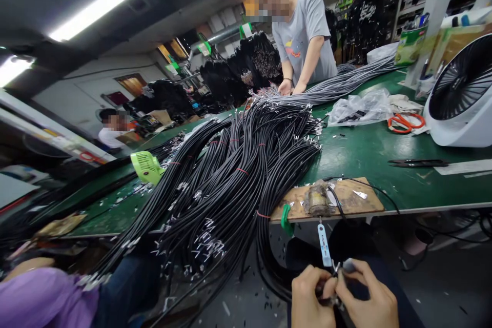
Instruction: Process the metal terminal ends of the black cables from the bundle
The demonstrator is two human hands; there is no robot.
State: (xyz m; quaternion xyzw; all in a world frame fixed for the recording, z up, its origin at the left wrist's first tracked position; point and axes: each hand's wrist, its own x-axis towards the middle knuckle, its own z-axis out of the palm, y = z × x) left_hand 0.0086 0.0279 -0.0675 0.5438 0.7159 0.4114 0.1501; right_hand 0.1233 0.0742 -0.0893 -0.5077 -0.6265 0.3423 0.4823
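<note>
At the lower right, my left hand and my right hand meet with fingertips pinched. Between them is what looks like the end of a black cable, with pale split tips sticking up; my fingers hide most of it. A grey covering sits on one fingertip of my right hand. Just above my hands, a light-blue strip hangs from a small cylindrical motor fixed to a wooden board. Left of my hands, a bundle of black cables curves down off the table.
Tied black cable bundles with white tips cover the middle of the green table. To the right are black scissors, orange-handled scissors and a white fan. One person handles grey cables opposite; a purple sleeve is at left.
</note>
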